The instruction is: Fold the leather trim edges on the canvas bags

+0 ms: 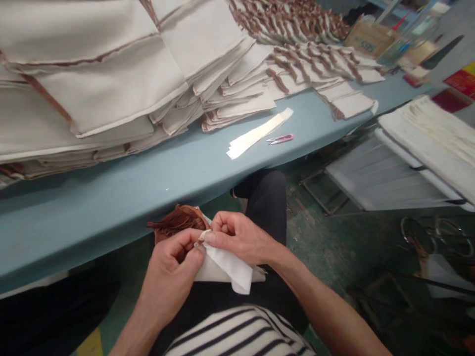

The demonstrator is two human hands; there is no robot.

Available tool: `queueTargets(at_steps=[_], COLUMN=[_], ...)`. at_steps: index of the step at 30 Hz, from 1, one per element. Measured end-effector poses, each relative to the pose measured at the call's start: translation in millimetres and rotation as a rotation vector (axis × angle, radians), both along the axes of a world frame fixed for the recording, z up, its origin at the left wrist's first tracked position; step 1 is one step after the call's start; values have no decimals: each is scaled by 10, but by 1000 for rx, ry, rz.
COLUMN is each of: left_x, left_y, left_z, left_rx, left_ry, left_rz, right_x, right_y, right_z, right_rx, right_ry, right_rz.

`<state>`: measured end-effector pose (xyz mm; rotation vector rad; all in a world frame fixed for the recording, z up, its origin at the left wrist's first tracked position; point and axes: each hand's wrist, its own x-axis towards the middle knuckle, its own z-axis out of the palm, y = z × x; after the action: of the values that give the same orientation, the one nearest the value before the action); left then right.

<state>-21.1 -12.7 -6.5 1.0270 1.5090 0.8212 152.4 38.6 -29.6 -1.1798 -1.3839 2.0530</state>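
Observation:
Over my lap, my left hand (177, 267) and my right hand (237, 236) meet, thumbs and fingertips pinched together. Between them is the edge of a cream fabric piece (218, 273) with brown trim. A white strip (232, 267) hangs down from the pinch across the fabric. Brown fringe (181, 221) belonging to the piece spreads out beyond my left hand. On the blue table lie several pale strips (260, 132) and a pair of pink-handled thread snips (280, 139), apart from both hands.
Tall stacks of cream fabric pieces (122, 84) cover the back of the blue table (156, 198). Rows of brown-edged pieces (304, 64) reach toward a cardboard box (371, 38). At right stands a rack with folded cloth (438, 133). The table's front edge runs just past my knees.

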Motion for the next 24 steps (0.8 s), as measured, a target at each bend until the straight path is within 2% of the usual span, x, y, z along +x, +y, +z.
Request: queueTargets(at_steps=[6, 12, 16, 19, 22, 24], left_x=[12, -38, -43, -48, -67, -69], left_y=[175, 216, 285, 355, 412, 434], left_z=[131, 138, 180, 246, 311, 356], left_rx=[164, 127, 174, 225, 256, 284], left_ry=[37, -61, 7, 38, 62, 57], left_rz=[-123, -280, -297, -313, -353, -394], right_x=[-34, -16, -18, 36, 109, 118], right_y=[43, 85, 146, 214, 256, 262], right_z=[52, 47, 85, 215, 461, 633], right_rx=[169, 413, 527, 654, 821, 855], right_ry=[18, -178, -193, -200, -160, -68], right_rz=[-70, -125, -145, -194, -300, -238])
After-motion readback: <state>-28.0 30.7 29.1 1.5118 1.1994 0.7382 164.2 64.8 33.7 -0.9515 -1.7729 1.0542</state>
